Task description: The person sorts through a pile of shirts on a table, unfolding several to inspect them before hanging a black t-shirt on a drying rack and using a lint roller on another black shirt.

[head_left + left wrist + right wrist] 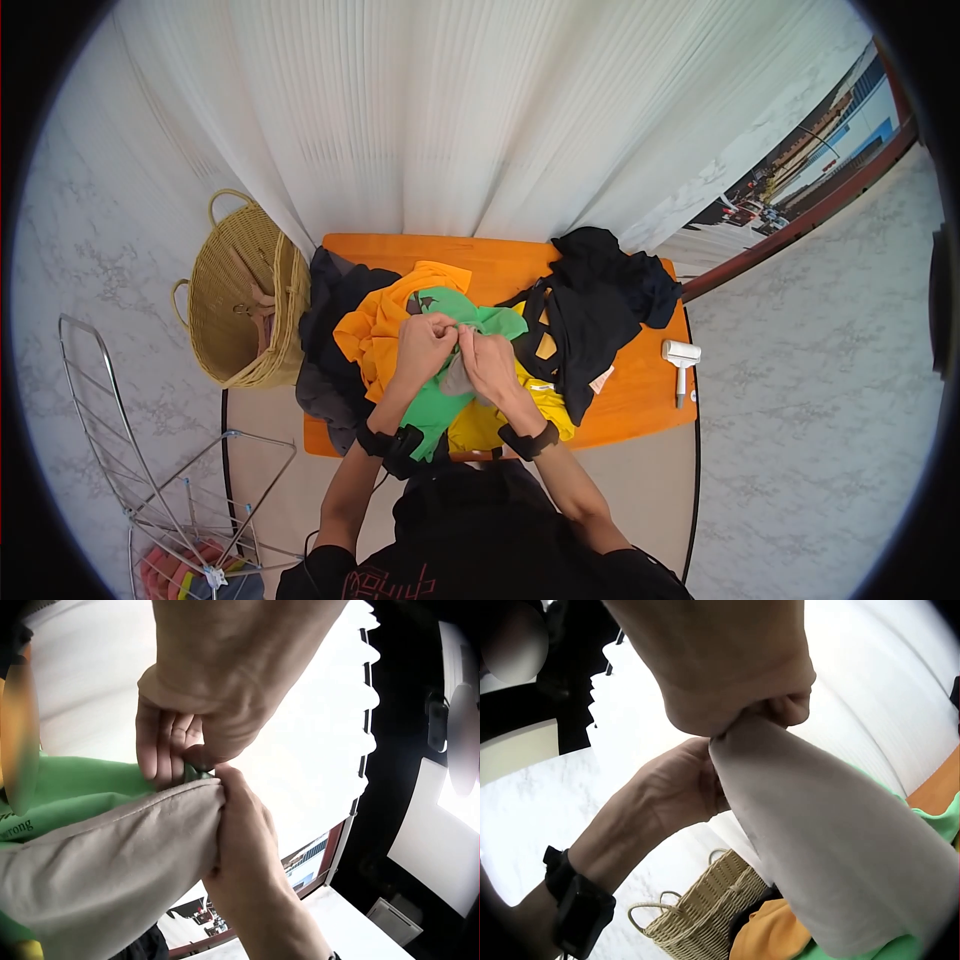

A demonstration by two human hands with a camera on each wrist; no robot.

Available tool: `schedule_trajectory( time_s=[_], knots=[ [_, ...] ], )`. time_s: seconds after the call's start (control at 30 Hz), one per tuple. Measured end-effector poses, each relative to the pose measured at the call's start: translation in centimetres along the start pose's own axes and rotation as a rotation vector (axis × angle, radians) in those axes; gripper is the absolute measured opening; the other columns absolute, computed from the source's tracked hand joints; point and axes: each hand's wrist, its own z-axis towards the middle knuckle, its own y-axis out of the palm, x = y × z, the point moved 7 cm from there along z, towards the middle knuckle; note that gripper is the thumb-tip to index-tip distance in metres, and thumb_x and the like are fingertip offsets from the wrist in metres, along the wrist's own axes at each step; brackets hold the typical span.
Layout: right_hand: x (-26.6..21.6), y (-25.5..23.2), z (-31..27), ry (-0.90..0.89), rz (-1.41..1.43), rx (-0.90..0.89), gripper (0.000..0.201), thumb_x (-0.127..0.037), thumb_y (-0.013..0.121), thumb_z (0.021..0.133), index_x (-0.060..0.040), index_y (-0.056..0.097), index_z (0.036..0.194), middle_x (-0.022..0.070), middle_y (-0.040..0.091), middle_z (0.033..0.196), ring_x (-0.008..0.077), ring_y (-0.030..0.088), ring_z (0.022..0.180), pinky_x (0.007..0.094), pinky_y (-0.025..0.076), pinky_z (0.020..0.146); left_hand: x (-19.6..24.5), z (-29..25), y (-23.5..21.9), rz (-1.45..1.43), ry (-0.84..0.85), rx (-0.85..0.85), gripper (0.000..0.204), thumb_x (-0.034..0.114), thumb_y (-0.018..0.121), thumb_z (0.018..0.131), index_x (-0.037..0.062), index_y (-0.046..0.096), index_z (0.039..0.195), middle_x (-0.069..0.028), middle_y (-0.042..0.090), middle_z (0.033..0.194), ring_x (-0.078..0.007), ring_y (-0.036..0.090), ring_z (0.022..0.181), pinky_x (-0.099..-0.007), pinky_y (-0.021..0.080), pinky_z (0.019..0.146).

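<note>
While clamping a corner of the grey cloth (135, 847) in curled fingers of left hand (424, 348) and right hand (488, 368), apparently adjusting it above the orange table (630, 395), left of the black garment (598, 340); probably calls next for steady tension.

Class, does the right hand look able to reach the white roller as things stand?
Probably yes: the roller lies uncovered, though black clothes lie between and the right hand grips grey cloth.

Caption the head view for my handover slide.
Left grip and right grip pinch gray and green fabric above heaped clothes on an orange table, wicker basket at left, lint roller at right.
</note>
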Motion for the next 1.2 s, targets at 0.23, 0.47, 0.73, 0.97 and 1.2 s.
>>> schedule_trajectory(
  time_s=[0.23, 0.47, 0.73, 0.97, 1.2],
  knots=[
    [-1.2, -0.8, 0.4, 0.007, -0.026, -0.004, 0.046, -0.024, 0.048, 0.100, 0.0025, 0.059, 0.064, 0.0255, 0.057, 0.061, 0.0435, 0.058, 0.058, 0.0492, 0.045, 0.053, -1.9, -0.8, -1.6, 0.098, -0.032, -0.042, 0.017, 0.009, 0.063, 0.083, -0.0046, 0.063, 0.073, -0.0078, 0.059, 0.055, -0.0106, 0.057, 0.049, -0.0259, 0.043, 0.048],
    [-2.2, 1.2, 0.5, -0.055, -0.021, -0.099, 0.040, -0.022, 0.046, 0.100, 0.0024, 0.060, 0.072, 0.0253, 0.060, 0.068, 0.0429, 0.059, 0.063, 0.0484, 0.046, 0.056, -0.2, -1.5, -1.7, -0.381, -0.175, -0.222, 0.023, 0.014, 0.061, 0.089, -0.0043, 0.064, 0.076, -0.0055, 0.063, 0.063, -0.0102, 0.059, 0.052, -0.0222, 0.044, 0.048],
    [-3.0, 1.9, -0.2, -0.085, 0.051, 0.015, 0.040, -0.020, 0.045, 0.100, 0.0028, 0.058, 0.070, 0.0241, 0.058, 0.065, 0.0415, 0.059, 0.060, 0.0480, 0.044, 0.055, -1.9, -1.4, -4.2, 0.156, -0.053, 0.104, 0.025, 0.017, 0.066, 0.080, 0.0004, 0.058, 0.063, -0.0100, 0.060, 0.060, -0.0174, 0.059, 0.049, -0.0310, 0.046, 0.050],
    [-3.6, -13.9, 1.4, 0.163, 0.390, 0.724, 0.047, -0.026, 0.047, 0.103, -0.0063, 0.040, 0.060, -0.0048, 0.036, 0.058, 0.0072, 0.035, 0.056, 0.0299, 0.027, 0.048, -17.2, -1.0, -19.4, 0.509, -0.208, 0.715, 0.034, 0.029, 0.063, 0.078, -0.0034, 0.064, 0.067, -0.0204, 0.059, 0.058, -0.0362, 0.061, 0.056, -0.0455, 0.045, 0.057],
    [-13.0, -34.6, 6.8, -0.398, 0.892, 0.835, 0.043, -0.037, 0.041, 0.102, 0.0009, 0.056, 0.116, 0.0151, 0.064, 0.110, 0.0234, 0.064, 0.101, 0.0378, 0.052, 0.090, -19.6, -4.0, -20.6, -0.319, -0.242, 0.918, 0.032, 0.016, 0.047, 0.095, 0.0077, 0.039, 0.066, 0.0037, 0.035, 0.064, -0.0083, 0.034, 0.058, -0.0283, 0.031, 0.053]
  ],
)
